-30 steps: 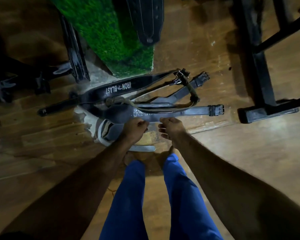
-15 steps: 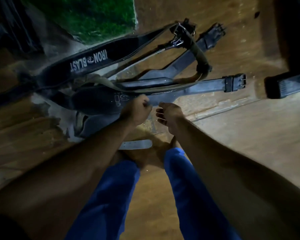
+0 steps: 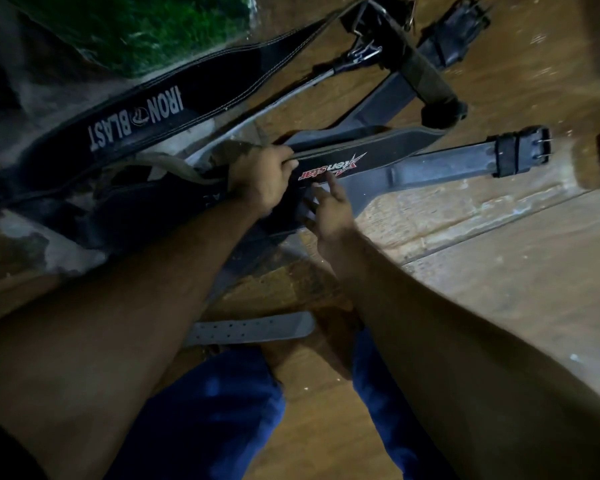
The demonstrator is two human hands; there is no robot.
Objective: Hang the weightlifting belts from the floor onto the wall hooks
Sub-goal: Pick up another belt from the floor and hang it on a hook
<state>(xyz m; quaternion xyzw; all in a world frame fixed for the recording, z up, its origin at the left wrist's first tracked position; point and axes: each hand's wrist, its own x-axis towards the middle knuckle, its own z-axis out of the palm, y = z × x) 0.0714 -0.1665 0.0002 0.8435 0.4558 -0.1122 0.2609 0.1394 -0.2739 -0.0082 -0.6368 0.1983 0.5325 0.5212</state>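
Black Xtenstar belt [image 3: 368, 161] gripped at top edge by left hand [image 3: 260, 178] to free it from pile, right hand [image 3: 329, 209] fingers spread loose beside it, prob. steadying.

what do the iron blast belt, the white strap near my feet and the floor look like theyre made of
Iron Blast belt: probably matte black padded fabric, with stitched edges and printed white lettering.
White strap: likely leather or a synthetic, pale and smooth, with punched holes.
Floor: wood-look planks, grained and slightly glossy.

Tangled belts [image 3: 174, 109] crowd left; bare floor [image 3: 499, 271] right.
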